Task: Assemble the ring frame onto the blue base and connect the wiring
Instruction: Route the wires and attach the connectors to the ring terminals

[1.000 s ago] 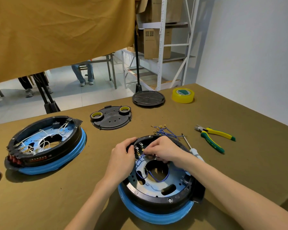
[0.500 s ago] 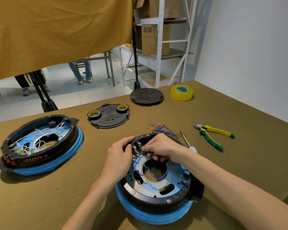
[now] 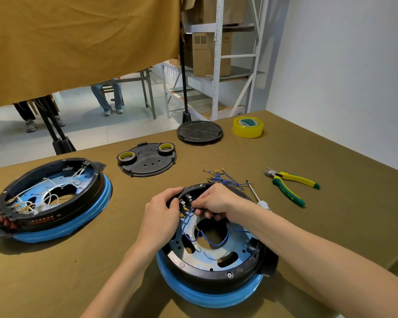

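A black ring frame (image 3: 218, 270) sits on a blue base (image 3: 207, 294) right in front of me. My left hand (image 3: 161, 216) grips the frame's far left rim, thumb over the edge. My right hand (image 3: 216, 201) pinches a blue wire (image 3: 213, 243) at the small terminals on the inside of that rim. More of this wire loops over the metal plate inside the ring. A bundle of loose blue wires (image 3: 223, 177) with brass lugs lies just behind the frame.
A second ring-and-blue-base unit (image 3: 53, 200) with white wiring stands at left. A black cover plate (image 3: 147, 160) with two tape rolls, a round black disc (image 3: 200, 131), yellow tape (image 3: 248, 126), pliers (image 3: 290, 185) and a screwdriver (image 3: 255, 196) lie behind and right.
My hands stay on the frame's far left rim. The right fingers have shifted slightly along the terminals with the blue wire. The view has drifted a little.
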The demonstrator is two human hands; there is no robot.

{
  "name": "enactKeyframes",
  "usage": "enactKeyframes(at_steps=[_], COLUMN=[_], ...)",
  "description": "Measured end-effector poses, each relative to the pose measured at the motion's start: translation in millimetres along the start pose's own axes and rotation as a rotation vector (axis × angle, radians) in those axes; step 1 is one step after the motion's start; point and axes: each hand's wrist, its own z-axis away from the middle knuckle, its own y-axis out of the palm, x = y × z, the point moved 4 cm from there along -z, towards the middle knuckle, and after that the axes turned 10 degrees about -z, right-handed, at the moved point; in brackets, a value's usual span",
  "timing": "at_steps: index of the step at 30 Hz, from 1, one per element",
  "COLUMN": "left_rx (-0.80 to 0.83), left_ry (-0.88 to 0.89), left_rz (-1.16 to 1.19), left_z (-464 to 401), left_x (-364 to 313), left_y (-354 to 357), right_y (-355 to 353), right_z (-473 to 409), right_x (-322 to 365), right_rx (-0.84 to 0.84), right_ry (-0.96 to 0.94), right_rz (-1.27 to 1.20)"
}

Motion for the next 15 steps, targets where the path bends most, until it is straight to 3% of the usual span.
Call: enactKeyframes(at_steps=[15], left_rx=[-0.01], left_ry=[0.006], left_rz=[0.008], left_z=[2.3], left_x=[0.9], left_y=[0.7], right_y=[5.7], right_z=[-2.3], right_x=[0.8], right_rx=[-0.022], right_ry=[0.026], right_rz=[-0.039])
